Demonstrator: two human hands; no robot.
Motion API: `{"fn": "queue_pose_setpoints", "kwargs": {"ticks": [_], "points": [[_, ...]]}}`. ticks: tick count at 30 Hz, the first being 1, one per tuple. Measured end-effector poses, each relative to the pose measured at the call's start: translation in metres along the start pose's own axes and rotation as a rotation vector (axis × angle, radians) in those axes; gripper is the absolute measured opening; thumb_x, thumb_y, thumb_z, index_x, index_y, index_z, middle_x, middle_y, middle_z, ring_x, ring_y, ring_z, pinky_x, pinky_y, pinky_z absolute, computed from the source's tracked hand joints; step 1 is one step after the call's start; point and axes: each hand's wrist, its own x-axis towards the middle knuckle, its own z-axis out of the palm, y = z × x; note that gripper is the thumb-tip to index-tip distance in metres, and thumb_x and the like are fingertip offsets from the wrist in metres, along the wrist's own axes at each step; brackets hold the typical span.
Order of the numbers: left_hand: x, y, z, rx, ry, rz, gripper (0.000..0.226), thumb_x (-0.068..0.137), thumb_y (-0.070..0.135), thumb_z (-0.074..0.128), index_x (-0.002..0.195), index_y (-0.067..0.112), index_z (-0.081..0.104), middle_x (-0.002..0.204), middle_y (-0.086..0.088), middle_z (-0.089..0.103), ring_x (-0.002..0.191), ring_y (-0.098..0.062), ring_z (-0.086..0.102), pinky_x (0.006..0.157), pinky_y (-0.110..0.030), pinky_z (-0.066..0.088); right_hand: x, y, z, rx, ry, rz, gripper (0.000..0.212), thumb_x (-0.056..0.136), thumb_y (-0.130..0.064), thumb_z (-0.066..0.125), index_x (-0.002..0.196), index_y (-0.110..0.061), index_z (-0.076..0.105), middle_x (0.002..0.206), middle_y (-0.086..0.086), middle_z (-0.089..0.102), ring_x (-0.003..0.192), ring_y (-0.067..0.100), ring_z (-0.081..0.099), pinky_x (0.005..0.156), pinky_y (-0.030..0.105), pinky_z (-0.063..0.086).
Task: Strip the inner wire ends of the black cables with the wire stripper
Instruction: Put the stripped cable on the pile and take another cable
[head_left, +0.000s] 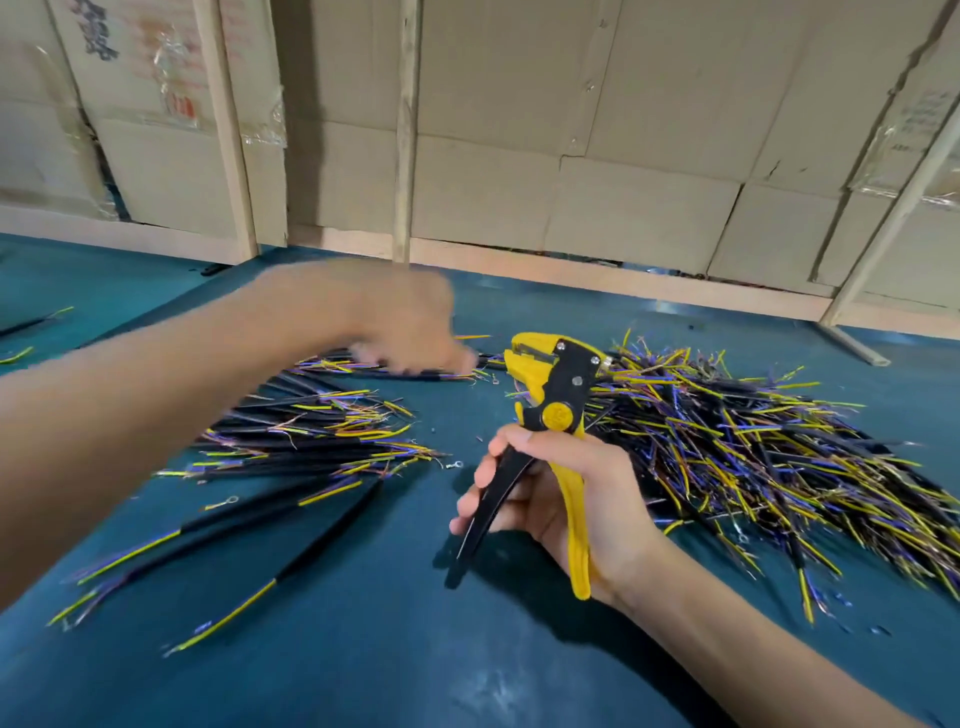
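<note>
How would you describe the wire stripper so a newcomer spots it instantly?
Start at the teal table, in the gap between the two heaps of black cables. The right hand holds the wire stripper upright there. It is the only tool: yellow and black, with two long handles.

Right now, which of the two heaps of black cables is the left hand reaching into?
The smaller heap of black cables, left of the yellow and black wire stripper. The blurred left hand is at its far edge; the larger heap lies right, untouched.

Light: even, fairly bright.
Shadow: cast beneath the right hand (561, 499).
Blur: left hand (410, 322) smeared.
Edges: bowed by wide-angle distortion.
</note>
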Motion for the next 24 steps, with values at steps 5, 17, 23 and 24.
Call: {"fn": "queue_pose_setpoints", "kwargs": {"ticks": [5,17,23,24], "points": [[-0.043,-0.016,0.055,0.081,-0.391,-0.043,0.04,0.087,0.048,0.072,0.066,0.016,0.06,0.059,0.007,0.062,0.055,-0.017,0.054,0.056,-0.021,0.041,0.002,0.003,0.0,0.017,0.068,0.018,0.018,0.076,-0.02,0.066,0.083,-0.004,0.064,0.077,0.019,0.06,0.07,0.039,0.066,0.08,0.059,0.055],[-0.008,-0.013,0.022,-1.65,0.043,0.232,0.009,0.092,0.009,0.064,0.101,0.012,0.066,0.09,-0.003,0.07,0.084,-0.028,0.075,0.057,-0.032,0.058,-0.003,-0.006,-0.001,0.181,0.054,-0.058,0.014,0.078,-0.017,0.075,0.085,-0.005,0.074,0.102,0.023,0.072,0.071,0.033,0.069,0.07,0.047,0.061],[0.009,-0.005,0.052,-1.824,0.208,0.258,0.012,0.096,0.015,0.062,0.107,0.015,0.064,0.095,-0.002,0.069,0.083,-0.025,0.072,0.066,-0.037,0.06,0.0,-0.009,-0.003,0.098,0.05,-0.143,0.009,0.082,-0.006,0.068,0.085,-0.009,0.076,0.084,0.017,0.068,0.071,0.036,0.069,0.071,0.05,0.06],[0.009,-0.006,0.057,-1.777,0.209,0.278,0.016,0.092,0.021,0.067,0.108,0.016,0.066,0.096,-0.003,0.07,0.083,-0.025,0.072,0.067,-0.037,0.06,0.0,-0.009,-0.003,0.088,0.059,-0.152,0.01,0.081,-0.005,0.068,0.085,-0.009,0.076,0.083,0.018,0.068,0.071,0.037,0.069,0.072,0.05,0.06]]}}
